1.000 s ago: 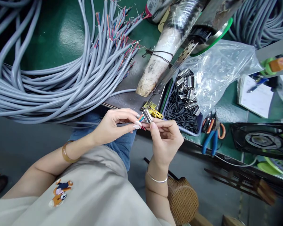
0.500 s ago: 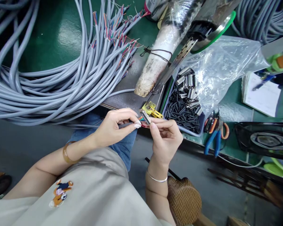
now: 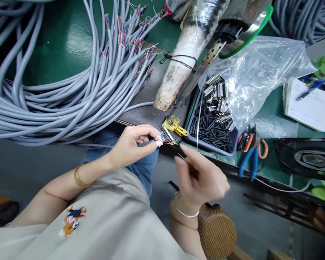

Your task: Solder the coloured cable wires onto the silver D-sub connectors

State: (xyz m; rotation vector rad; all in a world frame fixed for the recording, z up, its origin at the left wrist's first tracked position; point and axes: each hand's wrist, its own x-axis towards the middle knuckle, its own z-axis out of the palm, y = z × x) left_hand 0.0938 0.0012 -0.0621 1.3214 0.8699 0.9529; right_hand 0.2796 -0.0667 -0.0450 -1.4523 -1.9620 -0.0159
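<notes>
My left hand (image 3: 135,144) pinches the end of a grey cable (image 3: 146,143), close to its coloured wires (image 3: 164,136). The wires reach a metal multi-pin connector (image 3: 168,135) just beyond my fingertips. Beside the connector is a yellow clip-like piece (image 3: 180,130); whether they touch is unclear. My right hand (image 3: 203,177), smeared by motion, is apart from the connector, below and right of it. Its fingers are curled, and a thin silvery wire (image 3: 199,121) runs down to it, its tip showing between thumb and forefinger.
Many grey cables (image 3: 70,90) with stripped ends lie at left. A tray (image 3: 227,151) holds metal connectors (image 3: 218,94) and black sleeves (image 3: 206,126). A wrapped white tube (image 3: 176,76) slants above. Blue-handled pliers (image 3: 249,162), a notebook (image 3: 308,104) and a fan (image 3: 311,159) are at right.
My right hand has let go of the connector and moved down and right, the thin wire shifting right with it. My left hand still pinches the cable in about the same place.
</notes>
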